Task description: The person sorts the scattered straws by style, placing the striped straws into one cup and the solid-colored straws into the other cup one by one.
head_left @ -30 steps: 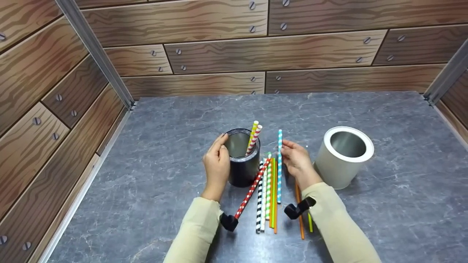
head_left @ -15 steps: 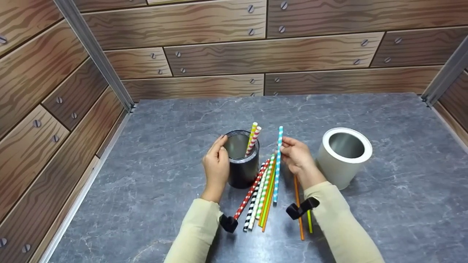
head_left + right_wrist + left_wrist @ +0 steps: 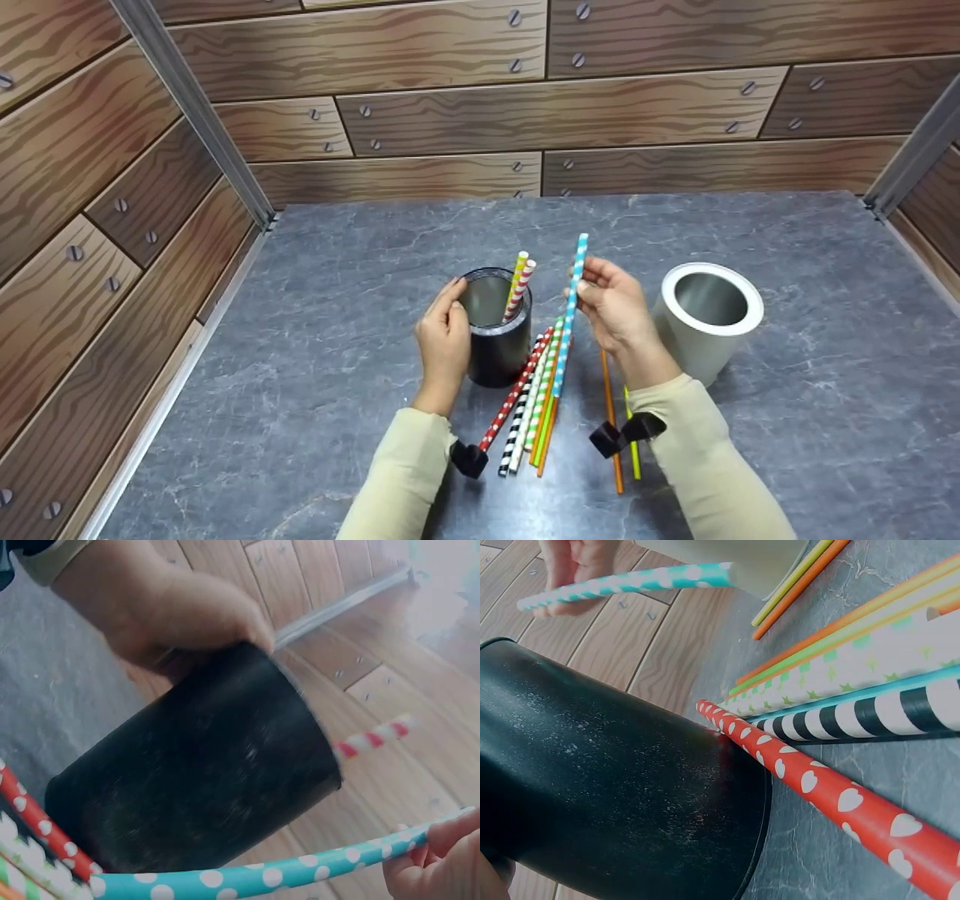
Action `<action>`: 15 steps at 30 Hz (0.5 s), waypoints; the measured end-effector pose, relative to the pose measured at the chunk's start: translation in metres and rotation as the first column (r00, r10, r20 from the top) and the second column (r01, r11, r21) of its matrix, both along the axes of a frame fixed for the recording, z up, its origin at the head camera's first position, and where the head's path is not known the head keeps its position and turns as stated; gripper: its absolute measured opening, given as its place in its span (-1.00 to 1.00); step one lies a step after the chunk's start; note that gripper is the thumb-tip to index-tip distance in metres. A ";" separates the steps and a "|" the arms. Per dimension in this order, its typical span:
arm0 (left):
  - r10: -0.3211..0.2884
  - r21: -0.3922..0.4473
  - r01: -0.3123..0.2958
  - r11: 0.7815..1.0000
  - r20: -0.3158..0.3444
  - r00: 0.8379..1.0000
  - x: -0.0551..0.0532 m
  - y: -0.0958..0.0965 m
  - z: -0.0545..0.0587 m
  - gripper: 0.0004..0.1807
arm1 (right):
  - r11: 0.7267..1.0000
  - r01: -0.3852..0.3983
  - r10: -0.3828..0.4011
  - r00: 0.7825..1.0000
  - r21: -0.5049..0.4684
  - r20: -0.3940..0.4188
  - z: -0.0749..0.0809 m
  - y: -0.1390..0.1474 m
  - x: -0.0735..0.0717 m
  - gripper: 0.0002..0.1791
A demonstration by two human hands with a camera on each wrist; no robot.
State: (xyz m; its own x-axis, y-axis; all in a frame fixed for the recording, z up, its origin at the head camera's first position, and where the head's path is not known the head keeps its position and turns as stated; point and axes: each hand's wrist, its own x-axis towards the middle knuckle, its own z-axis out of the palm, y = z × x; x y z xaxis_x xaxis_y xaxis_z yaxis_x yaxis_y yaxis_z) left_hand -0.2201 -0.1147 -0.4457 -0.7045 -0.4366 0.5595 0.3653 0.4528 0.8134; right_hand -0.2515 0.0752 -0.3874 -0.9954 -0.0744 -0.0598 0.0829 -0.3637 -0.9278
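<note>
My right hand (image 3: pixel 619 311) pinches a blue paper straw with white dots (image 3: pixel 577 289) between thumb and fingers, its upper end tilted away. The straw's lower end overlaps the row of straws in the head view. With my left hand (image 3: pixel 444 341) I hold the black can (image 3: pixel 499 356) at its left side, fingertips at the rim. A yellow straw (image 3: pixel 520 270) and a red-and-white striped straw (image 3: pixel 375 739) stick up out of the can. A red straw with white hearts (image 3: pixel 810 780) lies right against the can's base.
Beside the red straw lie a black-and-white straw (image 3: pixel 516 431), a green-and-white straw (image 3: pixel 544 397) and several thinner ones. An orange straw (image 3: pixel 609 397) and a yellow-green straw (image 3: pixel 636 457) lie under my right forearm. To the right stands a white can (image 3: pixel 701 349).
My right hand has lifted the blue straw up off the table, away from me. The remaining row of straws has swung askew, lower ends to the left. My left hand stays put.
</note>
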 end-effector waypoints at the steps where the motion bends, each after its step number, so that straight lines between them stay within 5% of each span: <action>1: 0.001 -0.001 -0.001 1.000 -0.002 1.000 0.000 0.000 0.000 -0.66 | 1.000 0.008 -0.008 1.000 -0.003 -0.014 0.003 -0.001 0.002 -0.59; 15: -0.014 0.005 0.014 1.000 0.010 1.000 0.000 -0.001 0.000 -0.66 | 0.993 0.069 -0.090 0.966 -0.094 -0.243 0.031 -0.003 0.026 -0.64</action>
